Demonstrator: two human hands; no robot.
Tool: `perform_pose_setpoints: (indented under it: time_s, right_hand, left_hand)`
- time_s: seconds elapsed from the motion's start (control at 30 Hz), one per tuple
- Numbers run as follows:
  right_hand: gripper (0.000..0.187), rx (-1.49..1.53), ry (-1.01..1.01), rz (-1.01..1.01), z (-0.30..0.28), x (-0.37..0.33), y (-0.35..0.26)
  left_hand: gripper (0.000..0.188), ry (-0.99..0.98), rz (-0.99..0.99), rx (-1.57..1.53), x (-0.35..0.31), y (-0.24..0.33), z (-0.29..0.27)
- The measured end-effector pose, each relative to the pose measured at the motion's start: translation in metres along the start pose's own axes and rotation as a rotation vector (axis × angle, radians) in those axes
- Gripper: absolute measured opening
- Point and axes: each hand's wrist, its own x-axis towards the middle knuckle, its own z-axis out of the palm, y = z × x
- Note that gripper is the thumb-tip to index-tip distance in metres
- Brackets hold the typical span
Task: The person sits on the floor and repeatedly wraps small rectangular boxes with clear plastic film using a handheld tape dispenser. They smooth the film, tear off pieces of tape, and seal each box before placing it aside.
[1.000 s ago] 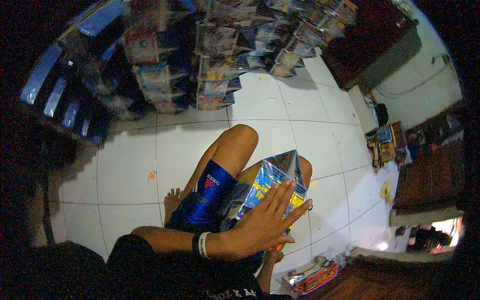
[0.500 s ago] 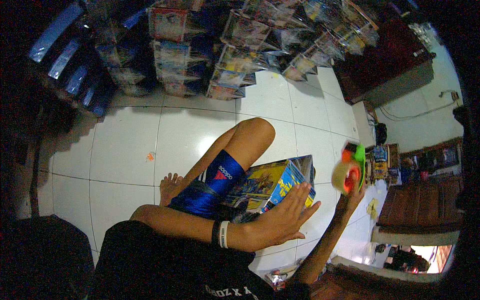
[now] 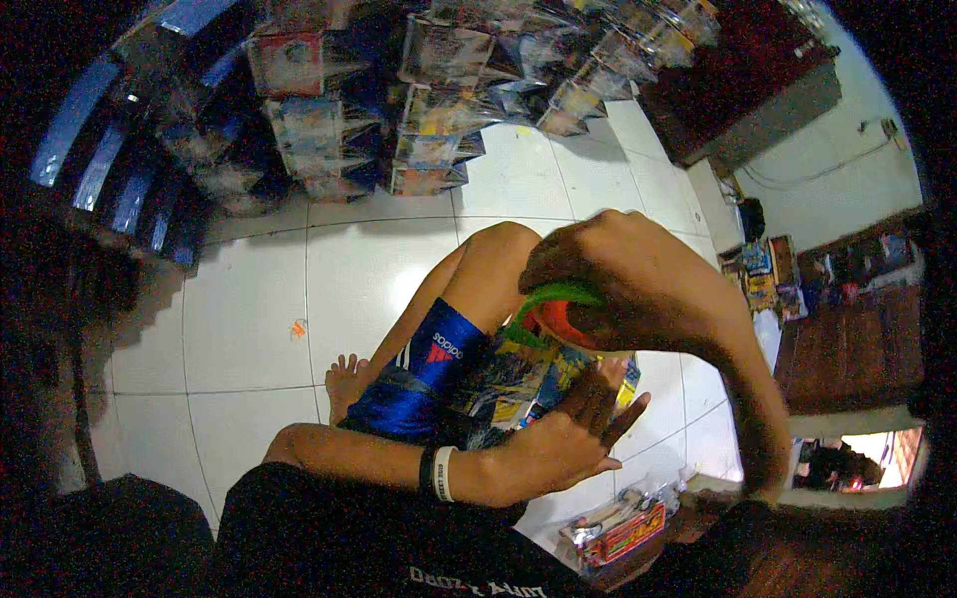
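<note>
A colourful printed box (image 3: 510, 384) in blue and yellow lies against my bent leg. My left hand (image 3: 558, 447) rests over its near right end with the fingers stretched out, gripping nothing. Above the box, my right hand (image 3: 638, 274) is closed around a green and red tape dispenser (image 3: 558, 296). The back of that hand hides much of the dispenser and its tape roll. Whether the tape touches the box I cannot tell.
Stacks of clear-wrapped boxes (image 3: 439, 110) stand on the white tiled floor (image 3: 249, 299) ahead. At the lower right lies a red and yellow package (image 3: 628, 533). A dark red cabinet (image 3: 738, 75) stands far right, and a small orange scrap (image 3: 298, 329) lies on the left.
My right hand has swung the tape dispenser from the far right inward, over the box. My left hand stays at the box's end. The whole view has shifted slightly.
</note>
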Motion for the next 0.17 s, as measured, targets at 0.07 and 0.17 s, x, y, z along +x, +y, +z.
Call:
perform_pose_setpoints:
  time_s: [0.07,0.17]
  right_hand:
    - [0.031,-0.113,-0.025,0.081,-0.012,-0.004,-0.011]
    - [0.03,-0.218,-0.011,0.083,-0.025,-0.008,-0.021]
  left_hand:
    - [0.086,-0.027,-0.011,-0.179,-0.001,-0.002,0.009]
    - [0.108,0.001,0.022,-0.07,-0.007,-0.002,0.018]
